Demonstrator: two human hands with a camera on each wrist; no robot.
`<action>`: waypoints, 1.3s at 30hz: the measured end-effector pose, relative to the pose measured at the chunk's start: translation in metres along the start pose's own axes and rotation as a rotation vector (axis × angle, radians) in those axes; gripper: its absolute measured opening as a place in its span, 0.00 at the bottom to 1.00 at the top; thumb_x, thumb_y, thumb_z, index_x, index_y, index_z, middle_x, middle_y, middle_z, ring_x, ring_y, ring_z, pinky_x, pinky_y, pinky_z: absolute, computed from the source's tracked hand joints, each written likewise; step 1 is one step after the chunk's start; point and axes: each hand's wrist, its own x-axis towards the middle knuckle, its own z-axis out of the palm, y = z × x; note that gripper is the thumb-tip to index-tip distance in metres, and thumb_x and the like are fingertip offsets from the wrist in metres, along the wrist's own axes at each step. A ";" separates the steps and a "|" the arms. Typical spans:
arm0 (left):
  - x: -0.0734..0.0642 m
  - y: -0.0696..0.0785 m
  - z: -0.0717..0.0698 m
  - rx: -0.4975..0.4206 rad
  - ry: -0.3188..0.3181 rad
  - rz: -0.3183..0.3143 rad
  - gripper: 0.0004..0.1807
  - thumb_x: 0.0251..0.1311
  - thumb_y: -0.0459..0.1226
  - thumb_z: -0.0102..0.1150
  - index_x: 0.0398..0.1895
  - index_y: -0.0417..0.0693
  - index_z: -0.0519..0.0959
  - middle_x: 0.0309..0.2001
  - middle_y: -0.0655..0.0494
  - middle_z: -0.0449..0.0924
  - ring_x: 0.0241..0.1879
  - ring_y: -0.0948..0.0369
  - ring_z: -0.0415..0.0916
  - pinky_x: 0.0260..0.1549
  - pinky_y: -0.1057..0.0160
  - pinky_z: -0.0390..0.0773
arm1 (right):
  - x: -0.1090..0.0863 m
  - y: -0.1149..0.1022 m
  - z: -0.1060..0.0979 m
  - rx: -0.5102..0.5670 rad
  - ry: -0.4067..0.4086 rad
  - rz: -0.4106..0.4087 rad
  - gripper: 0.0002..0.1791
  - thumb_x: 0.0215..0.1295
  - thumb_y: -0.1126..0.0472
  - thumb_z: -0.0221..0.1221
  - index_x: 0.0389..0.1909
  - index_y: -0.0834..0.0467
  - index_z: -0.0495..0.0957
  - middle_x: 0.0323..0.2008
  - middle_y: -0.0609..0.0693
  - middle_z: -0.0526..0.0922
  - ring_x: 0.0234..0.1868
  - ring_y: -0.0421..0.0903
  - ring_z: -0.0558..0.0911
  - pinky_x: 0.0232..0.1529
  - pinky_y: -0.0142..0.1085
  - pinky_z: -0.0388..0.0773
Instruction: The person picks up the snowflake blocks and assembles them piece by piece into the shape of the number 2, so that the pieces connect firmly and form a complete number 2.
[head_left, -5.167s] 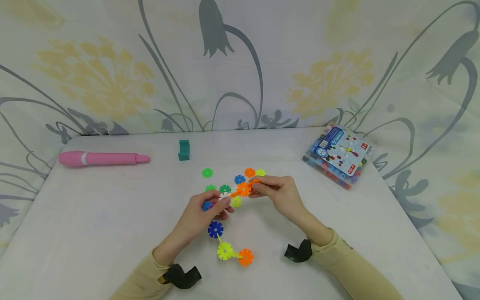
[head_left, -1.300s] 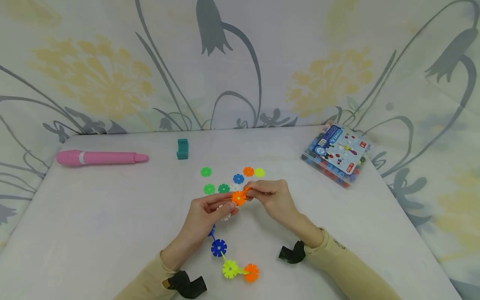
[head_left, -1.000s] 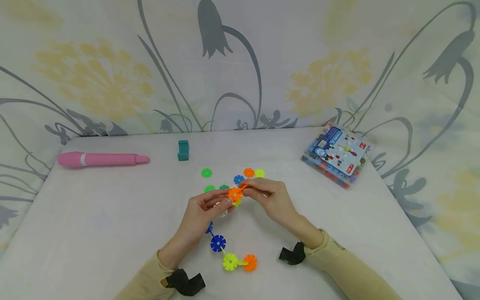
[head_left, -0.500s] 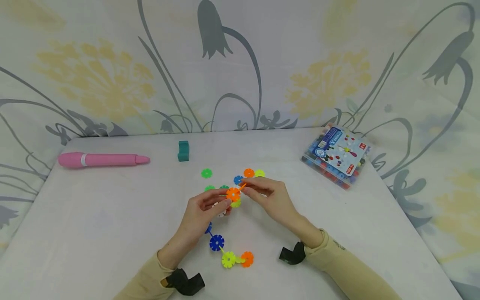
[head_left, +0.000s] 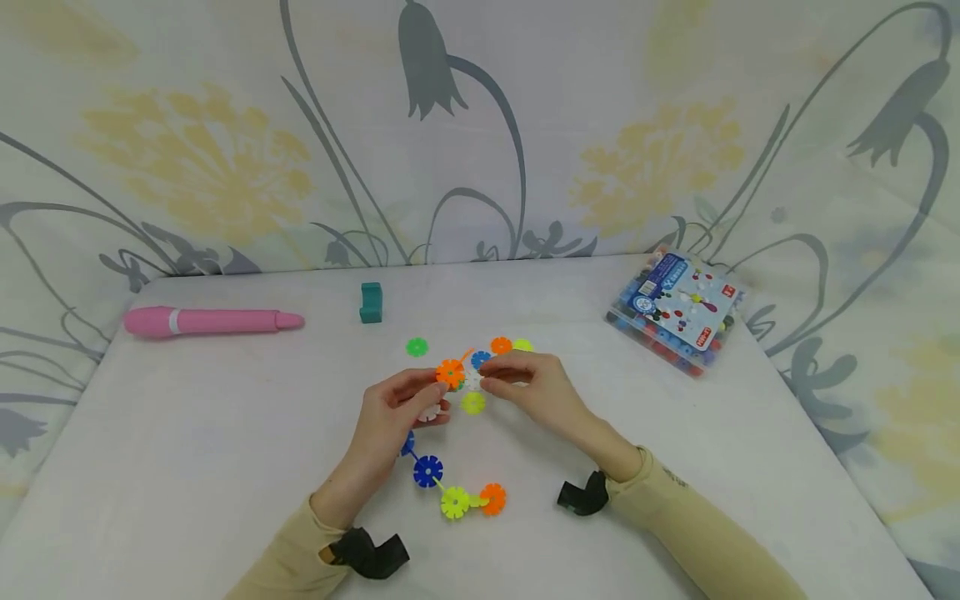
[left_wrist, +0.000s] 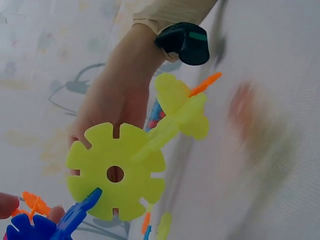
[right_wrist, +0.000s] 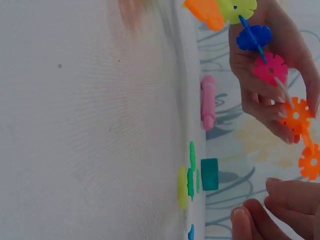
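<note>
My left hand (head_left: 382,417) pinches a chain of notched plastic discs, held up over the table. An orange disc (head_left: 451,374) shows at its fingertips, with another orange disc (right_wrist: 311,162) joined beyond it in the right wrist view. Below the hand hang a dark blue disc (head_left: 428,472), a yellow disc (head_left: 454,502) and an end orange disc (head_left: 492,499); a pink disc (right_wrist: 270,68) shows in the right wrist view. Just right of the chain, my right hand (head_left: 543,387) holds nothing, its thumb and fingers parted.
Loose discs lie beyond the hands, among them a green disc (head_left: 417,347), a blue disc (head_left: 481,360) and a yellow disc (head_left: 473,403). Farther back are a pink wand-shaped object (head_left: 217,322), a teal block (head_left: 371,302) and a clear box of coloured pieces (head_left: 675,308).
The right hand has let go of the orange disc it pinched on the chain. The left hand has drawn the chain slightly left and away, opening a gap between the hands.
</note>
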 end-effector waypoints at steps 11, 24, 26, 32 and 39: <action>0.001 0.003 -0.003 -0.003 0.028 -0.026 0.15 0.70 0.36 0.57 0.56 0.38 0.78 0.49 0.36 0.82 0.41 0.49 0.85 0.43 0.63 0.85 | 0.007 0.013 0.005 -0.151 -0.163 -0.026 0.14 0.59 0.64 0.70 0.47 0.60 0.85 0.42 0.51 0.87 0.43 0.44 0.83 0.48 0.34 0.82; 0.002 0.003 -0.003 -0.007 0.018 -0.034 0.16 0.72 0.36 0.56 0.57 0.38 0.77 0.50 0.35 0.81 0.38 0.55 0.86 0.43 0.63 0.85 | 0.008 0.022 0.006 -0.372 -0.294 -0.179 0.13 0.60 0.61 0.70 0.46 0.57 0.86 0.42 0.45 0.83 0.43 0.41 0.79 0.46 0.33 0.79; 0.002 0.003 -0.003 -0.007 0.016 -0.036 0.16 0.71 0.36 0.56 0.57 0.38 0.77 0.51 0.35 0.81 0.39 0.53 0.85 0.43 0.63 0.85 | 0.008 0.020 0.006 -0.386 -0.310 -0.160 0.13 0.60 0.61 0.70 0.47 0.57 0.86 0.41 0.45 0.82 0.43 0.41 0.78 0.45 0.32 0.78; 0.002 0.002 -0.002 -0.007 0.013 -0.048 0.15 0.72 0.36 0.55 0.57 0.38 0.77 0.51 0.35 0.80 0.41 0.50 0.85 0.42 0.62 0.85 | 0.006 0.017 0.008 -0.415 -0.319 -0.112 0.13 0.60 0.62 0.70 0.47 0.57 0.86 0.39 0.45 0.80 0.41 0.41 0.76 0.43 0.32 0.76; 0.002 0.002 -0.001 0.003 0.011 -0.062 0.17 0.72 0.37 0.54 0.60 0.40 0.76 0.52 0.36 0.80 0.40 0.54 0.84 0.43 0.62 0.85 | 0.005 0.017 0.008 -0.417 -0.296 -0.057 0.13 0.58 0.61 0.71 0.44 0.56 0.85 0.39 0.44 0.79 0.41 0.40 0.76 0.44 0.32 0.77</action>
